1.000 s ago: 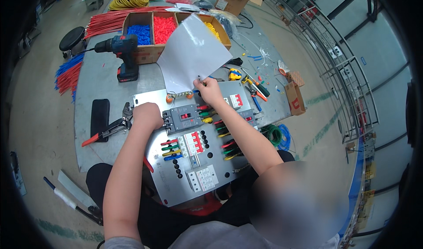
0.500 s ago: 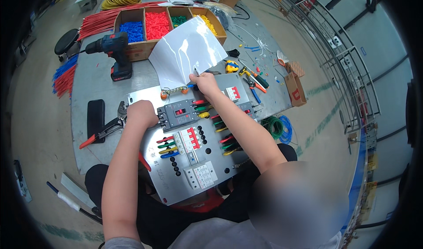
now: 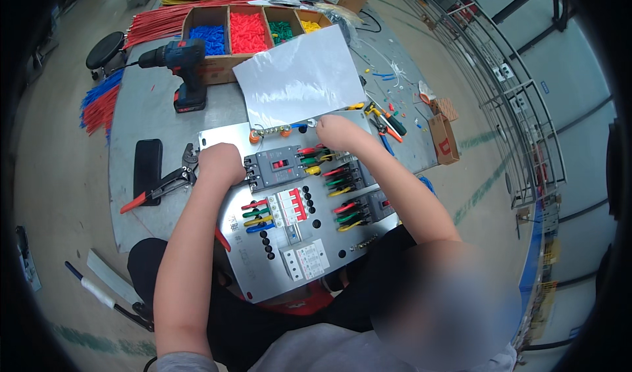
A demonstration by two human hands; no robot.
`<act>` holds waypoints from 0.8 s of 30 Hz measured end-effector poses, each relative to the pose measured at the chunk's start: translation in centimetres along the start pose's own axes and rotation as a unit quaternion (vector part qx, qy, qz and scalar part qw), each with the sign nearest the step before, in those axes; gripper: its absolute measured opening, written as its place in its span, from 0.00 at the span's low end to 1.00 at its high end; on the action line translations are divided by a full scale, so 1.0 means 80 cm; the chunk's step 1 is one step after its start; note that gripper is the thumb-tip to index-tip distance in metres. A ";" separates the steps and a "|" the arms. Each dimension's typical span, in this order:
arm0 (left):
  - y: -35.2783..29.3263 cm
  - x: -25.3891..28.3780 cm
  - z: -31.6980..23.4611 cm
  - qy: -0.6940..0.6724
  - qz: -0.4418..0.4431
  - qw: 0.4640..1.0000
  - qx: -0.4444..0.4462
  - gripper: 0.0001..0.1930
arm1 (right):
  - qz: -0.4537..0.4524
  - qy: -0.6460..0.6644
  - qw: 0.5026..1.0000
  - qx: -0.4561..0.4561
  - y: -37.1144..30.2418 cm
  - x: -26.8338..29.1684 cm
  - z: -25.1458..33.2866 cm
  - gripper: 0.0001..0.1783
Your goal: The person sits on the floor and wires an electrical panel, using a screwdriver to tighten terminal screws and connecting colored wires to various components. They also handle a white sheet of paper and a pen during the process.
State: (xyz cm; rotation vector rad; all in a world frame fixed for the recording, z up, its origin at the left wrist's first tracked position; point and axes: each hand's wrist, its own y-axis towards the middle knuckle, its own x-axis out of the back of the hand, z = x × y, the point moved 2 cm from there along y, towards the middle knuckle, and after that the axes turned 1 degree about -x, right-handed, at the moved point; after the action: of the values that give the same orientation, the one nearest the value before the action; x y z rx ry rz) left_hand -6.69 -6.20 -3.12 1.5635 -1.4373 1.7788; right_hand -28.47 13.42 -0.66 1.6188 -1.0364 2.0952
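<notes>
We steady the grey metal mounting panel (image 3: 263, 276) of breakers on the worktop (image 3: 148, 119) with our left hand (image 3: 220, 163) curled on its edge, while our right hand's (image 3: 336, 132) fingers pinch the clear plastic bag (image 3: 299, 76) at the panel's far edge, probably fetching hardware, so next needs careful placing.

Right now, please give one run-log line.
left hand: on metal panel edge | right hand: at busbar | grey breaker between
</notes>
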 end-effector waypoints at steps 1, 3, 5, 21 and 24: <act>0.000 0.000 0.000 -0.001 -0.003 1.000 0.000 0.15 | 0.000 0.015 1.000 -0.015 -0.005 -0.003 0.003 0.26; 0.000 0.001 0.002 -0.001 0.005 1.000 0.003 0.15 | 0.002 0.076 0.997 -0.024 -0.008 -0.002 0.014 0.23; 0.000 0.001 0.003 -0.001 0.010 1.000 0.003 0.15 | 0.005 0.165 0.986 -0.013 -0.009 0.002 0.032 0.21; -0.003 0.005 0.003 -0.010 0.018 1.000 0.007 0.16 | -0.090 0.097 0.991 0.006 -0.008 0.004 0.065 0.12; -0.003 0.003 0.003 -0.011 0.013 1.000 0.007 0.16 | -0.084 0.106 0.991 -0.003 -0.008 0.001 0.064 0.12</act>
State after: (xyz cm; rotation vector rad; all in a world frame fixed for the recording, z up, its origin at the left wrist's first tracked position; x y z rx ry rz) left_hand -6.47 -6.42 -2.81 1.5830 -1.4667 1.7945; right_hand -24.44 10.28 0.19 1.3918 -0.8088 2.0931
